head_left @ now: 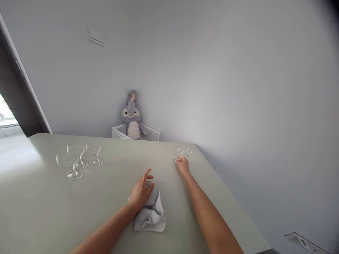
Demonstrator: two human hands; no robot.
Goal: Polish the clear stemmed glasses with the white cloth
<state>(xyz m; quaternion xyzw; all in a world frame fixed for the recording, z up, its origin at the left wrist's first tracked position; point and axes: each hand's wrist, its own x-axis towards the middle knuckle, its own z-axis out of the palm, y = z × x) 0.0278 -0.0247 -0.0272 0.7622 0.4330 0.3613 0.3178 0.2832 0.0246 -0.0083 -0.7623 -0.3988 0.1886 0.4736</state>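
Stemmed glass (180,151), clear and upright, is at the far right of the grey-white cloth (150,220), and from the head view I see the person's right hand (183,165) stretched out to it. The fingers of that hand are drawn narrow, pinched low on the glass, whose foot shows on the table (106,204). Another clear glass (189,151) stands just behind it, also beyond the cloth and to its right, partly overlapping it from here.

The left hand (141,193) lies over the upper left part of the cloth, its fingers loosely parted and the thumb against a rounded bulge in the fabric; I cannot tell whether it presses down. The near end of the cloth spreads out in creases.

Well to the left of the cloth, and farther back, three more stemmed glasses (74,173) stand upright in a close group, their outlines crossing one another. Beyond the cloth, past the table's far edge, a grey plush toy (131,114) with a pale belly sits in a white perforated box (152,134). High above the cloth, toward the left, a switch plate (95,34) is set in the pale wall (238,88).
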